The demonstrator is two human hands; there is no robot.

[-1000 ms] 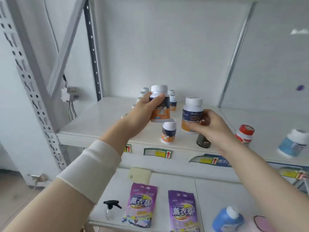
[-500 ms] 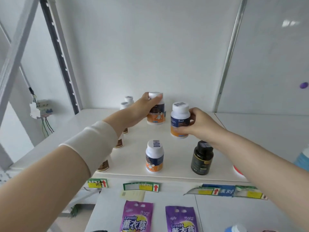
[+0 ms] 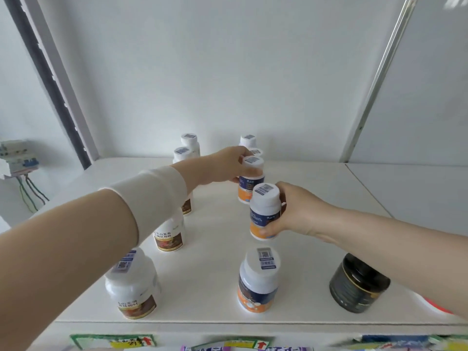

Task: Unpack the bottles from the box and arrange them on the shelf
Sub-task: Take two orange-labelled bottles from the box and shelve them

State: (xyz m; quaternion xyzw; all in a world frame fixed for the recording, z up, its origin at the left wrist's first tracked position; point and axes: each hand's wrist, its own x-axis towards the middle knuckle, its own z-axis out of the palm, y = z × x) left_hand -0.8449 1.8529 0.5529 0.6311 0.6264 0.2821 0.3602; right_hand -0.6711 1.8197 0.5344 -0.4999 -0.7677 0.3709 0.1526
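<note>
My left hand (image 3: 225,165) grips a white-capped bottle with a blue and orange label (image 3: 250,182) near the back of the white shelf (image 3: 212,249). A matching bottle (image 3: 263,211) is held by my right hand (image 3: 296,211) just in front of it, its base close to the shelf. A third bottle of this kind (image 3: 258,279) stands alone near the front edge, and more white caps (image 3: 248,141) show behind my left hand. The box is out of sight.
A row of white bottles with brown labels (image 3: 133,287) runs front to back under my left arm. A black jar (image 3: 358,285) stands at the front right, a red lid partly hidden under my right arm. Price tags line the shelf's front edge.
The camera has moved closer and higher over the shelf. Both hands have carried their bottles toward the back of the shelf, into line with the front blue and orange bottle.
</note>
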